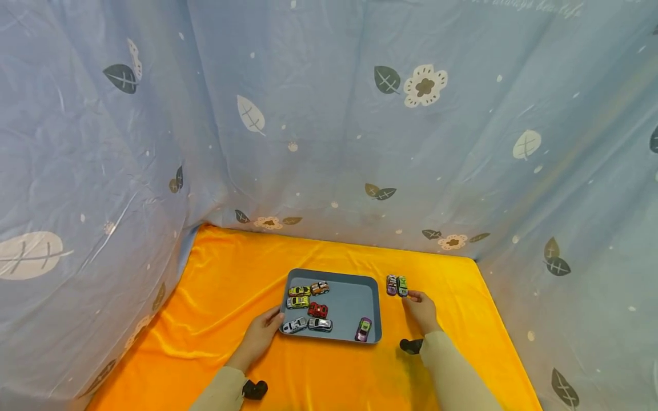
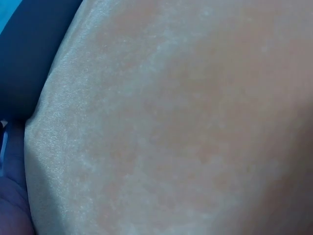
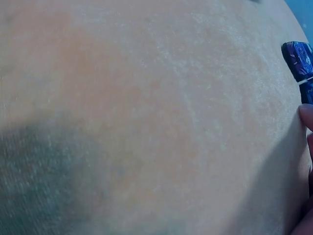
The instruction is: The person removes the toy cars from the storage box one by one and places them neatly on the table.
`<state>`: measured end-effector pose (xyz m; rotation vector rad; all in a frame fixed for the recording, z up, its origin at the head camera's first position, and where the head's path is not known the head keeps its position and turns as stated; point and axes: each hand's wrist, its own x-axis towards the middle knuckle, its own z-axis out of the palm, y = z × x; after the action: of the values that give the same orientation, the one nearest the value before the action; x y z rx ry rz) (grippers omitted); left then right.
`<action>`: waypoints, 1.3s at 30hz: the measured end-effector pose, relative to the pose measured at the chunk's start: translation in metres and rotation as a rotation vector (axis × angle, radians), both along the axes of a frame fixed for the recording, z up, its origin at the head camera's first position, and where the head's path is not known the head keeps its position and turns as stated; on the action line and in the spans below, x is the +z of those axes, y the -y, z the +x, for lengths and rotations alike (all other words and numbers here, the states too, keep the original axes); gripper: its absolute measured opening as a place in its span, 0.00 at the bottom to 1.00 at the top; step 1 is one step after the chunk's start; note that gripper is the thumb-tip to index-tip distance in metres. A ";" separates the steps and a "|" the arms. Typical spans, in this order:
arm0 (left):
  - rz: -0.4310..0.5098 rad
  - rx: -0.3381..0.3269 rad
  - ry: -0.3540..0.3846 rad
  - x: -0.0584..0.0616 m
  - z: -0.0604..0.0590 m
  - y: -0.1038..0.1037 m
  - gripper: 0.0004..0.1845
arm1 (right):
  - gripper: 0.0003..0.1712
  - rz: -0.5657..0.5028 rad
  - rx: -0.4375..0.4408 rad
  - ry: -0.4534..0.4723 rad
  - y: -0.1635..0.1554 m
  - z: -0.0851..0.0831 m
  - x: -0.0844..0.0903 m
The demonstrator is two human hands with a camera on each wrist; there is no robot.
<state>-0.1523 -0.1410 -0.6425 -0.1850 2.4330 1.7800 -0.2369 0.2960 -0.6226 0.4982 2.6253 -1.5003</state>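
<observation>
A grey-blue tray (image 1: 348, 301) lies on an orange cloth (image 1: 231, 297) and holds several toy cars, among them a red car (image 1: 317, 310) and a purple car (image 1: 363, 329). My left hand (image 1: 264, 331) holds the tray's near left corner, with the thumb over the rim. Two more cars stand just right of the tray: a purple one (image 1: 392, 284) and a green one (image 1: 402, 285). My right hand (image 1: 421, 311) lies behind them, its fingertips touching the green car's near end. In the right wrist view a purple car (image 3: 298, 63) shows at the right edge, above a fingertip (image 3: 307, 115).
Pale blue sheets printed with leaves and flowers (image 1: 329, 125) hang round the cloth on the left, back and right. Bare orange cloth lies left of the tray and in front of it. The left wrist view is filled by blurred cloth (image 2: 171, 127).
</observation>
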 end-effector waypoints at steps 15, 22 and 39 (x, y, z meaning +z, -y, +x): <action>0.015 -0.007 -0.002 0.001 0.003 0.006 0.29 | 0.21 0.009 -0.011 -0.009 0.007 -0.001 0.001; 0.040 0.001 0.000 0.007 -0.003 0.008 0.28 | 0.23 -0.008 0.004 -0.010 0.008 -0.003 0.005; 0.024 -0.027 0.002 -0.005 0.001 0.005 0.30 | 0.26 -0.047 -0.011 -0.018 0.001 0.005 -0.004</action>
<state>-0.1512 -0.1461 -0.6474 -0.1506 2.3994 1.7958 -0.2318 0.2945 -0.6264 0.4983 2.5985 -1.5725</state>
